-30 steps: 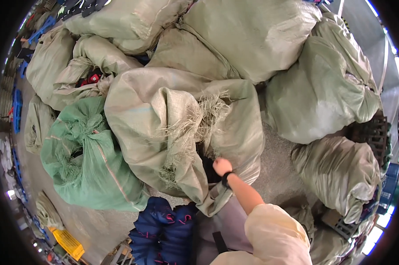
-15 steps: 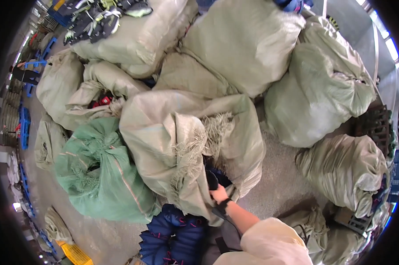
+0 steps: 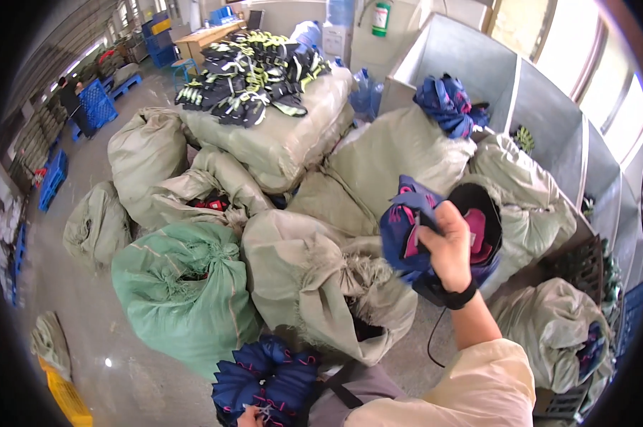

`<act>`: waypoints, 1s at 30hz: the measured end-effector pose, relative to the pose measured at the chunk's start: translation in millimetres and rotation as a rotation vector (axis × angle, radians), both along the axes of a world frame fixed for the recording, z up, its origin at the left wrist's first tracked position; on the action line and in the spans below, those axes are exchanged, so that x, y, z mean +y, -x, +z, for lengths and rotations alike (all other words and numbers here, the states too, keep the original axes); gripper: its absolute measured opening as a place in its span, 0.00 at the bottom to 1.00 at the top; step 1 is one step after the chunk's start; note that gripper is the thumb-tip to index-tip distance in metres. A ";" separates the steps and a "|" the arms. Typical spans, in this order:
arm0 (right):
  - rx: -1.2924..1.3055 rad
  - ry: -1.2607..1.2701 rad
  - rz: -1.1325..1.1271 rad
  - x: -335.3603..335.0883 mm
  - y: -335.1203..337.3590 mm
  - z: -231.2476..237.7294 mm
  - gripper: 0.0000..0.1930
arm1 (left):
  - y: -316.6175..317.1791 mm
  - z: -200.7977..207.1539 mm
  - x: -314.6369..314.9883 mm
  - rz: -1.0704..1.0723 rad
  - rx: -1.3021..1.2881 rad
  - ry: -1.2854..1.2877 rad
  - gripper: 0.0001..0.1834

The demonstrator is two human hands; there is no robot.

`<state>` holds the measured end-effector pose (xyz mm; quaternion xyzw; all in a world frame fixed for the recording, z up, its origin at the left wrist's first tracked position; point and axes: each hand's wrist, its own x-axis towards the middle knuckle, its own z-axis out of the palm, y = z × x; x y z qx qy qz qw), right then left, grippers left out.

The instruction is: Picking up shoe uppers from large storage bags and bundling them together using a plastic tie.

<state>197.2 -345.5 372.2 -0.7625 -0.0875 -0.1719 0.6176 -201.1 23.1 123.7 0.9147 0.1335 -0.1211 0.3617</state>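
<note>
My right hand (image 3: pixel 450 249) is raised above the sacks, its fingers closed around navy shoe uppers (image 3: pixel 410 220) with pink lining and pink loops. Below it, a beige woven sack (image 3: pixel 286 277) has its frayed mouth gathered, with a dark opening on the near side. At the bottom edge, a bundle of navy shoe uppers (image 3: pixel 264 377) with pink loops rests near my lap. My left hand (image 3: pixel 249 418) shows only partly there, fingertips closed at the bundle beside a pale tie. A green woven sack (image 3: pixel 186 292) stands left of the beige one.
Black-and-lime shoe uppers (image 3: pixel 254 75) lie piled on a large wrapped bale (image 3: pixel 279 142). Another navy bundle (image 3: pixel 450 107) tops a sack at the back right. A yellow crate (image 3: pixel 69 395) is at lower left. Grey panels (image 3: pixel 471 64) stand behind. A person (image 3: pixel 74 107) is far left.
My right hand has come out of the beige sack's opening and risen to the right with navy shoe uppers. My left fingertips have come into view at the bundle. The view has tilted up.
</note>
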 end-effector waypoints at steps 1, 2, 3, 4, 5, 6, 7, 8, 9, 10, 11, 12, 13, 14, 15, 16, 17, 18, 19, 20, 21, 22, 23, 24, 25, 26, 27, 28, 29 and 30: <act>-0.039 0.106 -0.006 11.6 -0.5 -5.1 0.10 | -14.8 15.6 -2.6 -0.004 0.017 -0.058 0.13; -0.098 0.243 -0.009 26.1 4.8 -4.1 0.10 | -17.7 15.8 -0.8 0.116 0.018 0.048 0.14; -0.153 0.380 -0.007 41.3 10.6 -7.5 0.10 | -25.7 23.8 -4.0 0.241 0.026 0.157 0.15; -0.129 0.407 0.029 56.5 18.5 -13.8 0.11 | -31.5 35.6 -6.6 0.251 0.041 0.113 0.15; -0.095 0.432 0.081 72.9 29.0 -22.6 0.12 | -28.2 37.2 -5.9 0.234 -0.064 0.100 0.15; -0.100 0.450 0.166 87.3 41.9 -33.3 0.12 | -29.8 49.0 -6.4 0.254 0.002 0.121 0.16; -0.086 0.484 0.253 105.1 54.4 -40.9 0.12 | -27.9 48.4 -0.3 0.154 -0.061 0.163 0.32; -0.042 0.525 0.347 119.8 70.8 -53.4 0.12 | -36.6 60.5 0.3 -0.029 -0.159 0.089 0.45; -0.036 0.526 0.487 139.8 88.4 -59.0 0.13 | -37.2 69.6 -2.5 0.002 -0.152 0.086 0.44; -0.013 0.494 0.644 154.3 104.1 -71.0 0.14 | -43.1 79.7 -4.3 -0.024 -0.181 0.082 0.45; -0.029 0.484 0.792 169.7 121.9 -80.7 0.14 | -46.1 84.9 -5.6 -0.032 -0.235 0.091 0.46; -0.044 0.478 0.924 179.8 136.2 -94.9 0.15 | -51.4 90.2 -7.5 0.003 -0.246 0.107 0.47; -0.025 0.489 1.016 186.8 155.1 -105.6 0.15 | -52.8 94.1 -10.1 0.037 -0.258 0.121 0.47; -0.037 0.472 1.086 190.9 171.5 -118.7 0.15 | -52.6 97.4 -13.3 0.137 -0.271 0.135 0.45; -0.053 0.454 1.154 193.0 183.4 -131.5 0.15 | -51.6 99.9 -11.8 0.154 -0.257 0.127 0.45; -0.045 0.442 1.170 194.4 188.6 -145.0 0.15 | -50.8 101.4 -10.0 0.180 -0.206 0.123 0.42; 0.013 0.486 1.256 193.3 192.1 -158.7 0.15 | -49.9 101.1 -10.2 0.200 -0.156 0.124 0.40; 0.070 0.529 1.342 190.8 197.2 -168.1 0.15 | -44.8 97.9 -7.9 0.094 -0.070 0.015 0.35; -0.009 0.456 1.443 195.4 213.2 -174.6 0.11 | -38.0 92.8 -9.0 0.098 -0.058 0.017 0.35; 0.040 0.378 1.427 204.8 228.9 -172.1 0.11 | -31.7 86.6 -13.3 0.148 -0.066 0.051 0.34; 0.069 0.354 1.429 214.7 244.9 -180.2 0.10 | -31.6 80.4 -15.9 0.188 -0.074 0.088 0.33; 0.119 0.353 1.433 221.9 256.0 -188.4 0.10 | -35.0 87.0 -18.7 0.284 -0.026 0.172 0.31; 0.191 0.444 1.485 227.4 264.1 -188.1 0.12 | -27.5 76.5 -18.0 0.340 -0.141 0.183 0.25; 0.180 0.415 1.520 231.9 270.7 -192.9 0.11 | -1.8 51.2 -13.3 0.502 -0.106 0.313 0.23; 0.171 0.388 1.557 230.8 273.6 -198.3 0.11 | 17.3 30.4 -12.2 0.667 -0.066 0.444 0.20; 0.196 0.393 1.534 224.5 268.9 -201.6 0.11 | 15.0 34.0 -17.4 0.646 -0.047 0.459 0.20; 0.136 0.318 1.563 219.7 255.5 -205.8 0.09 | 8.0 42.7 -21.5 0.583 -0.021 0.338 0.18; 0.075 0.244 1.587 213.9 239.6 -209.6 0.10 | -0.1 44.3 -25.4 0.516 0.000 0.220 0.15; 0.204 0.231 1.634 204.8 217.5 -205.0 0.11 | 16.8 27.7 -25.3 0.435 -0.016 0.194 0.12; 0.208 0.183 1.418 189.5 201.0 -221.4 0.10 | 26.2 14.2 -30.8 0.396 -0.041 0.159 0.13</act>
